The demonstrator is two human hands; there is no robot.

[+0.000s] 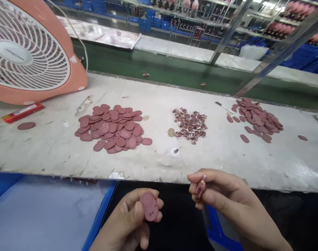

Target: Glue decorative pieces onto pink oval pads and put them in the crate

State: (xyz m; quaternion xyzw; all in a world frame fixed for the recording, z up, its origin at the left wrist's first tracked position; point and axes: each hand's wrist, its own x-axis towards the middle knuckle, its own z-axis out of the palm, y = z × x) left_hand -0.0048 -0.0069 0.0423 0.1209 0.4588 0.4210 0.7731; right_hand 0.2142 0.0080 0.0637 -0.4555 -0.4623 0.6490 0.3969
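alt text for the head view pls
The left hand holds a flat pink oval with two small holes; the right hand pinches a small pink piece. Beyond, a white workbench carries two piles of pink ovals, a heap of small printed pieces, and an orange fan.

Behind my white workbench (51, 150) there is a long green surface (153, 66), and farther away I can see metal racks (200, 14) and blue plastic crates (144, 24).
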